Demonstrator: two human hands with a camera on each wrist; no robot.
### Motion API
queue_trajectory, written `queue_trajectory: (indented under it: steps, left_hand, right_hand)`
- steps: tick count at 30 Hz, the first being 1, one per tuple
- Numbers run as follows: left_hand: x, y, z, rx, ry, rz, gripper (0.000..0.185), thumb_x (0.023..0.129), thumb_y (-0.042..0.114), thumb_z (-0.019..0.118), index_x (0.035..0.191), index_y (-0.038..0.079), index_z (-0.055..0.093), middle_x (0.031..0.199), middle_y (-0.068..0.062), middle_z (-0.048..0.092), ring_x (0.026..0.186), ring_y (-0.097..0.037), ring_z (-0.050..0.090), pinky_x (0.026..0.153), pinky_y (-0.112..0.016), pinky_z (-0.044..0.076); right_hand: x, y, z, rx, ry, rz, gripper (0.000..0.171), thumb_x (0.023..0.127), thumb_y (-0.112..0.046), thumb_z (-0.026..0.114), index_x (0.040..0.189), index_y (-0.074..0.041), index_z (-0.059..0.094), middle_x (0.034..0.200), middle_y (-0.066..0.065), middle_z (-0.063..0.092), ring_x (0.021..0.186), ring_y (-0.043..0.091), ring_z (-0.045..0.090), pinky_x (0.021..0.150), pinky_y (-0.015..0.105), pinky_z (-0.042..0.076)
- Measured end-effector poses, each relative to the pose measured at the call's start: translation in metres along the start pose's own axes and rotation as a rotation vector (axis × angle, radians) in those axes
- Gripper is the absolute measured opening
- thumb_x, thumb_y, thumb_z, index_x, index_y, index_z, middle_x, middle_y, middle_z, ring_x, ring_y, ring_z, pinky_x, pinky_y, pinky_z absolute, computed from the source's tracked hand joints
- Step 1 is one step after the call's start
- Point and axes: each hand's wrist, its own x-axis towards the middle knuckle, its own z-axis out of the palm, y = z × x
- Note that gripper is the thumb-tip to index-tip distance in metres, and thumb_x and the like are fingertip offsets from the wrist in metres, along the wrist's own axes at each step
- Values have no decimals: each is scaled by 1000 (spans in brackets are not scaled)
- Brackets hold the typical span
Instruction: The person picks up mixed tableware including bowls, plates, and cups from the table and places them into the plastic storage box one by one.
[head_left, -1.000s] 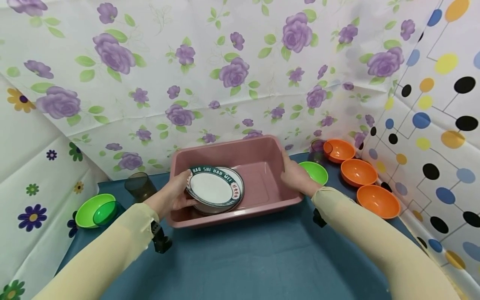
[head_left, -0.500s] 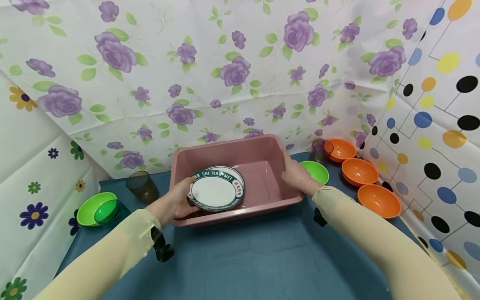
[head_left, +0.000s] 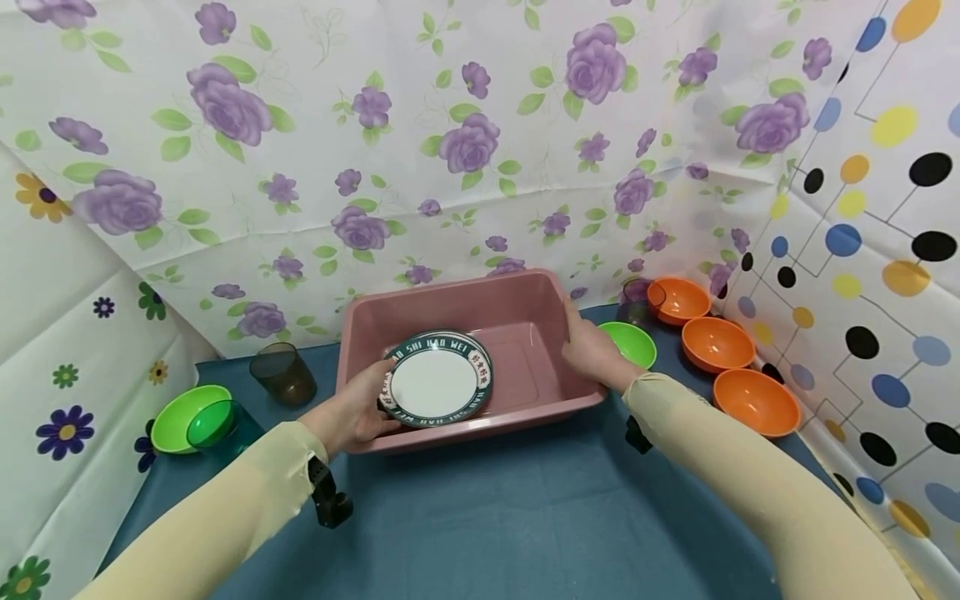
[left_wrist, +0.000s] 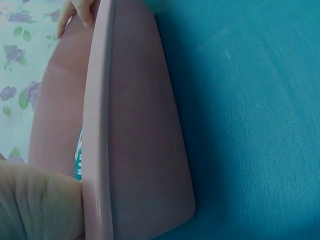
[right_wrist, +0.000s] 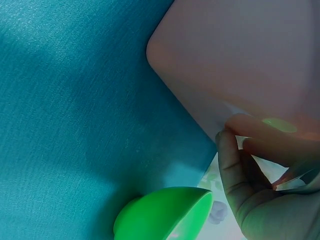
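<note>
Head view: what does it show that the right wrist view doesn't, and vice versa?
Only the head view shows the three orange bowls and the left hand holding a patterned plate. Only the right wrist view shows the outer wall of the pink basin where the right hand grips it. Both share that hand, the basin, a green bowl and the blue cloth.

The smooth outer wall of a pinkish tub [right_wrist: 240, 55] is seen at one o'clock, touched by the right hand [right_wrist: 272, 212] at four. A green bowl [right_wrist: 150, 215] is shown at six, flowered cloth [right_wrist: 218, 212] being glimpsed between bowl and hand. Nine o'clock is filled by the blue counter [right_wrist: 65, 110].
</note>
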Motion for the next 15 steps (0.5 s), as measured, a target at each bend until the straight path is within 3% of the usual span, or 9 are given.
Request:
queue_trajectory:
  steps: [7, 12, 15]
  left_hand:
    - [-1, 1, -3, 71, 15, 39, 77, 109, 41, 39, 163, 1, 2, 166, -30, 2, 153, -45, 6, 123, -53, 16]
    - [-7, 10, 0, 164, -13, 117, 70, 110, 41, 36, 163, 3, 12, 165, -23, 18, 154, -39, 15, 123, -50, 17]
    - [-11, 15, 1, 228, -37, 166, 66, 111, 41, 35, 163, 4, 17, 165, -19, 21, 154, -36, 16, 123, -49, 18]
  right_hand:
    - [-1, -1, 0, 3, 8, -15, 88, 98, -3, 51, 164, -8, -6, 128, 24, 62, 98, 29, 68, 86, 47, 58]
    - [1, 0, 0, 19, 4, -11, 89, 98, -3, 51, 164, -10, -7, 128, 23, 61, 98, 29, 68, 87, 48, 57]
    - [1, 1, 1, 22, -2, -3, 90, 97, -2, 51, 165, -12, -7, 129, 23, 61, 99, 29, 68, 88, 49, 57]
